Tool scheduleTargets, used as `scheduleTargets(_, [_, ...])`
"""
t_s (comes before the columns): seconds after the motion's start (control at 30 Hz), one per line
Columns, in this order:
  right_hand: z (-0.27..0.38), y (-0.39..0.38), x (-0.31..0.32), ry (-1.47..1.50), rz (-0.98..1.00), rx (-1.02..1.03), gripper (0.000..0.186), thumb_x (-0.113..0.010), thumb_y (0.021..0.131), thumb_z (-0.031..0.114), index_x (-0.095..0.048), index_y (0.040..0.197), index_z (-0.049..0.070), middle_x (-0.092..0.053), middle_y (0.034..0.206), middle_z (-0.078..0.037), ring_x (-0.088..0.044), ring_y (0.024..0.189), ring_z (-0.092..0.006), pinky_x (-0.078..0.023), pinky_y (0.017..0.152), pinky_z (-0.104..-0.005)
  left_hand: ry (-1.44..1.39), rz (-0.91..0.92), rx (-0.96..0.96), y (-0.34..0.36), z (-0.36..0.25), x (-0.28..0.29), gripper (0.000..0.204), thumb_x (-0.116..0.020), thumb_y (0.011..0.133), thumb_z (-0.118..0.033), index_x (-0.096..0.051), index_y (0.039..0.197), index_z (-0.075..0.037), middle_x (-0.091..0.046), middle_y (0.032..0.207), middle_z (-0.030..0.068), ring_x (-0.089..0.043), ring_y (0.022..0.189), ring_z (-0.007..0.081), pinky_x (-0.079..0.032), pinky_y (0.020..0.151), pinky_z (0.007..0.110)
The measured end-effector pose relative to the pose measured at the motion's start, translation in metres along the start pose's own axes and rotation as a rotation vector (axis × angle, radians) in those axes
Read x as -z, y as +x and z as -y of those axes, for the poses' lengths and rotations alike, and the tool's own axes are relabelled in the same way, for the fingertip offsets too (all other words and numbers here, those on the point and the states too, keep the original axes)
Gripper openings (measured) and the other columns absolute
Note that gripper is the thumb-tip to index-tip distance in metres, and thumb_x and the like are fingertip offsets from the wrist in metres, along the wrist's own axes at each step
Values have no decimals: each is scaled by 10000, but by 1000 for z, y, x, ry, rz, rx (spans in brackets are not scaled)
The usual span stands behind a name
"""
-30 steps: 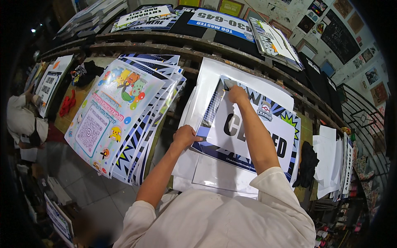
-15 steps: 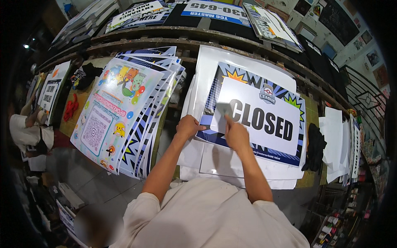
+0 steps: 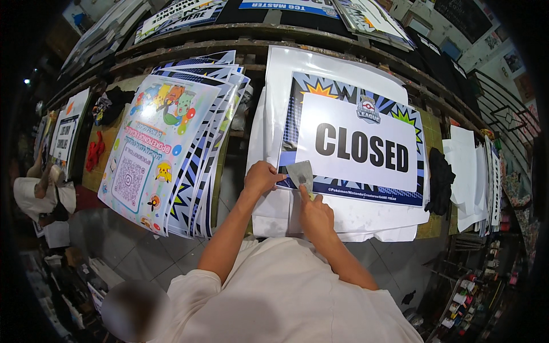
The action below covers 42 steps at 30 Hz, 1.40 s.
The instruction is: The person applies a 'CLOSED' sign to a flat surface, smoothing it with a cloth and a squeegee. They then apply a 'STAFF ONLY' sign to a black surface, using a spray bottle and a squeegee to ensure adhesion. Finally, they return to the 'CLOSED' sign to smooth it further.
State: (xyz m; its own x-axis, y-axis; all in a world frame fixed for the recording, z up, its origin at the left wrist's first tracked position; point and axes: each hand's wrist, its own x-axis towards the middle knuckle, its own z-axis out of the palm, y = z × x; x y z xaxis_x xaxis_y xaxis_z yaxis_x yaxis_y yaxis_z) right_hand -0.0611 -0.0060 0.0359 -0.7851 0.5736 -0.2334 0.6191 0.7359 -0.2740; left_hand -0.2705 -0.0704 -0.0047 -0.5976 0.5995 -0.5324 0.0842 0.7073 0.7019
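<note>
A printed sign (image 3: 354, 114) with bold black letters on a white panel and a blue patterned border lies flat in front of me. Its lower left corner is held by my left hand (image 3: 263, 178), fingers curled and thumb on the edge. In my right hand (image 3: 317, 218) is a putty knife (image 3: 299, 173), gripped by its handle. The flat, greyish blade rests over the sign's lower left part, close to my left thumb. Under the sign is a larger white sheet (image 3: 279, 74), with more white sheets beneath.
To the left a stack of printed posters (image 3: 137, 143) with colourful cartoon figures overlaps the table edge. Black cloth (image 3: 440, 182) and loose white sheets (image 3: 462, 171) lie on the right. Wooden rails (image 3: 240, 35) run behind. Another person (image 3: 46, 194) is at the far left.
My right hand has drawn back toward me and down, and the putty knife's blade now shows flat over the sign. My left hand stays at the corner. The view has shifted slightly.
</note>
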Motion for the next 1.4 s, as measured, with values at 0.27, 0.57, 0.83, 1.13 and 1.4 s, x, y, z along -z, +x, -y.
scheduleTargets(0.27, [16, 72, 5, 22, -66, 11, 570, -614, 922, 121, -525, 1478, 34, -688, 926, -266, -727, 784, -425, -601, 702, -493, 2, 15, -9, 4, 4, 1, 309, -898, 795, -280, -744, 811, -12, -741, 663, 87, -746, 582, 157, -565, 609, 292])
scheduleTargets(0.57, [18, 140, 35, 36, -34, -20, 512, -607, 885, 55, -585, 1395, 16, -726, 926, -290, -742, 891, -436, -605, 776, -514, -14, 71, 34, 7, 6, 1, 292, -912, 765, -252, -731, 832, -33, -757, 697, 87, -744, 574, 157, -564, 634, 275])
scheduleTargets(0.83, [9, 196, 45, 46, -68, 3, 461, -588, 888, 60, -610, 1347, 27, -740, 957, -277, -734, 960, -452, -592, 847, -536, 23, 74, 25, -8, -12, 12, 273, -887, 806, -287, -755, 740, -58, -734, 642, 60, -728, 578, 129, -542, 613, 286])
scheduleTargets(1.13, [4, 255, 54, 14, -79, -21, 401, -528, 923, 111, -670, 1296, 72, -734, 1057, -293, -722, 1015, -453, -579, 896, -536, 29, 68, 45, -12, -15, 13, 264, -890, 799, -275, -739, 753, -63, -742, 654, 58, -727, 565, 133, -553, 637, 274])
scheduleTargets(1.4, [5, 289, 65, -19, -31, -48, 454, -509, 926, 135, -673, 1349, 103, -737, 1136, -263, -707, 1088, -441, -568, 945, -517, 38, 54, 28, -8, -8, 9, 273, -882, 805, -315, -755, 752, -79, -729, 623, 42, -700, 549, 123, -537, 603, 289])
